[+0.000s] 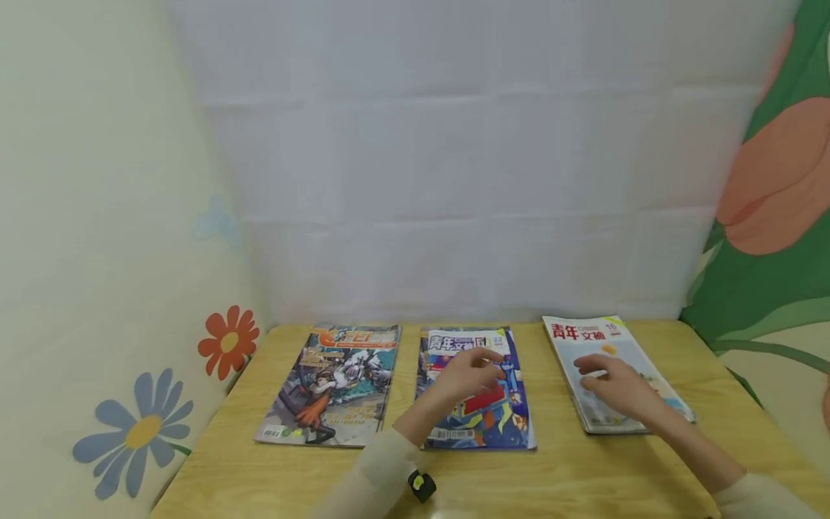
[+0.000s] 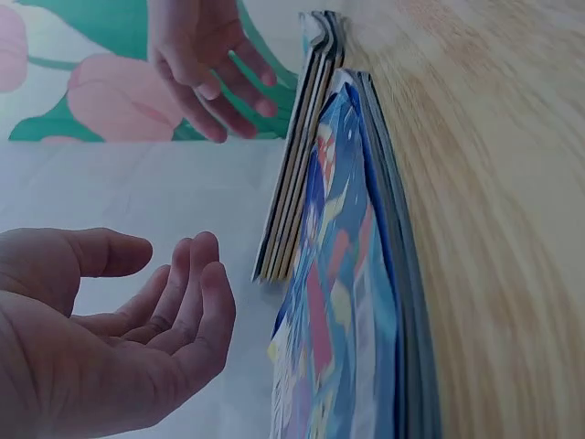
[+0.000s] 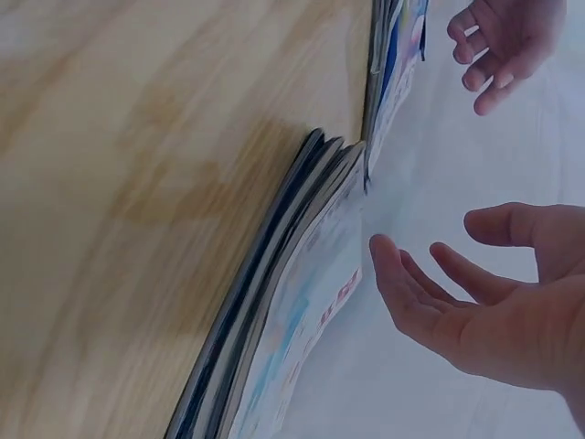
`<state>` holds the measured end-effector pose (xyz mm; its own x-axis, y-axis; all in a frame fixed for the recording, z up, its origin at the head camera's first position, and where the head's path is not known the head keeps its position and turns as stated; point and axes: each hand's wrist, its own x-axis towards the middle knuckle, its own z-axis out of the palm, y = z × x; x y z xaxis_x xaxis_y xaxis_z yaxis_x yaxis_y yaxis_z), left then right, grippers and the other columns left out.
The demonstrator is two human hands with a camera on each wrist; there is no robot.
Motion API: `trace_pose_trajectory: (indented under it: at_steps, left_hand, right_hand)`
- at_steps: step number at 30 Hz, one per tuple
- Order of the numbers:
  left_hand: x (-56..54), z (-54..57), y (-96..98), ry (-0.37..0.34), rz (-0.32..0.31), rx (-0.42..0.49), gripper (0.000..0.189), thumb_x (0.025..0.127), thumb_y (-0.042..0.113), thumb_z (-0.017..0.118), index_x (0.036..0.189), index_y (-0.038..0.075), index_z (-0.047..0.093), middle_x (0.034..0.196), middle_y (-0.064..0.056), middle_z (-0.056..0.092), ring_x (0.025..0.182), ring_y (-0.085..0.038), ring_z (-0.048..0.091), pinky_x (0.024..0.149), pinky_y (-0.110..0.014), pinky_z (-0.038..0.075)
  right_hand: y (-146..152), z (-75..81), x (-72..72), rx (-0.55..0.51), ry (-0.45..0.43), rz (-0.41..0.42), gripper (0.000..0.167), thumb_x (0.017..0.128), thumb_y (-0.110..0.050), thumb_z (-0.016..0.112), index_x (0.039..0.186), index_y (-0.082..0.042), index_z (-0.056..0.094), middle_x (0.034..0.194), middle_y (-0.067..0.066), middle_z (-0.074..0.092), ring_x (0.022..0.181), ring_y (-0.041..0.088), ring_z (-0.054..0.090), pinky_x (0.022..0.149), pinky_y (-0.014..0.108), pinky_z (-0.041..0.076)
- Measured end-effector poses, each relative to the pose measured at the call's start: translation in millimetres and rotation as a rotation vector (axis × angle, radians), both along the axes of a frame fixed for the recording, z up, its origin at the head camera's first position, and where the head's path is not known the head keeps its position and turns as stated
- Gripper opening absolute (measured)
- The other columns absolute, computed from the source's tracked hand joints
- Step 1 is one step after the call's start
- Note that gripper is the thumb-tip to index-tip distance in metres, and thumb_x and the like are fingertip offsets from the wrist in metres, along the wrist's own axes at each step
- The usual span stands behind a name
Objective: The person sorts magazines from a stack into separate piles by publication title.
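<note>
My left hand (image 1: pixel 470 375) hovers over the middle magazine stack (image 1: pixel 480 425), whose top cover is blue and purple with red lettering. Its fingers are relaxed and bent, thumb apart, holding nothing; a gap to the cover shows in the left wrist view. Over the right magazine stack (image 1: pixel 593 418), topped by a pale cover with red characters, my right hand (image 1: pixel 619 386) hangs with loosely bent fingers and nothing in them. In the right wrist view that stack (image 3: pixel 274 320) is several magazines thick, and the fingertips (image 3: pixel 384 251) stay off its cover.
A darker magazine (image 1: pixel 337 389) with cartoon figures lies at the left of the wooden table (image 1: pixel 311 483). White cloth (image 1: pixel 454 180) hangs behind the table's back edge. Walls with painted flowers (image 1: pixel 143 432) stand close on both sides.
</note>
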<state>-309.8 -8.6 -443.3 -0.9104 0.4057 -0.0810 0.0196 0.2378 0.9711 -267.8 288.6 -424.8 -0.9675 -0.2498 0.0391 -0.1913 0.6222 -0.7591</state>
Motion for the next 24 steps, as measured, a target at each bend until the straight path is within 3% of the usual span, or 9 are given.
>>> trace_pose_trajectory:
  at_steps: [4,9,16,20,24]
  left_hand:
    - [4.7,2.6,-26.6,-0.009,0.04,0.009,0.039,0.1,0.023,0.064,0.133,0.002,0.061,0.107,-0.011,0.069,0.095,-0.03,0.069,0.085,-0.047,0.057]
    - [6.7,4.8,-51.2,0.018,0.152,-0.02,0.036,0.099,0.017,0.064,0.13,-0.002,0.062,0.106,-0.013,0.068,0.095,-0.032,0.068,0.084,-0.047,0.057]
    - [1.3,4.7,-65.1,0.05,0.324,-0.147,0.04,0.093,0.01,0.063,0.131,-0.002,0.06,0.109,-0.014,0.065,0.098,-0.032,0.065,0.083,-0.046,0.055]
    - [-1.7,0.5,-73.7,0.018,0.33,-0.22,0.046,0.096,0.014,0.064,0.137,-0.005,0.055,0.127,-0.023,0.06,0.11,-0.037,0.061,0.091,-0.051,0.053]
    - [-4.9,-5.3,-81.5,-0.038,0.32,-0.223,0.055,0.098,0.017,0.063,0.144,-0.009,0.047,0.142,-0.029,0.05,0.124,-0.044,0.053,0.1,-0.057,0.046]
  right_hand:
    - [-18.5,2.5,-7.0,-0.042,-0.069,0.01,0.041,0.101,-0.01,0.057,0.136,0.011,0.054,0.128,0.028,0.059,0.103,0.033,0.065,0.077,0.04,0.058]
    - [-45.1,1.4,-16.7,-0.069,-0.108,0.051,0.043,0.102,-0.012,0.057,0.137,0.012,0.053,0.126,0.027,0.061,0.101,0.034,0.066,0.079,0.043,0.058]
    - [-67.7,-2.7,-27.3,-0.027,-0.159,0.093,0.043,0.102,-0.015,0.061,0.135,0.012,0.053,0.119,0.022,0.062,0.091,0.028,0.065,0.075,0.044,0.057]
    - [-75.8,-6.0,-33.0,-0.037,-0.226,0.071,0.047,0.101,-0.014,0.061,0.136,0.015,0.05,0.116,0.02,0.063,0.088,0.027,0.065,0.073,0.043,0.058]
    - [-81.7,-10.9,-39.9,-0.075,-0.294,0.029,0.05,0.101,-0.014,0.06,0.138,0.017,0.046,0.112,0.021,0.065,0.089,0.027,0.067,0.073,0.043,0.059]
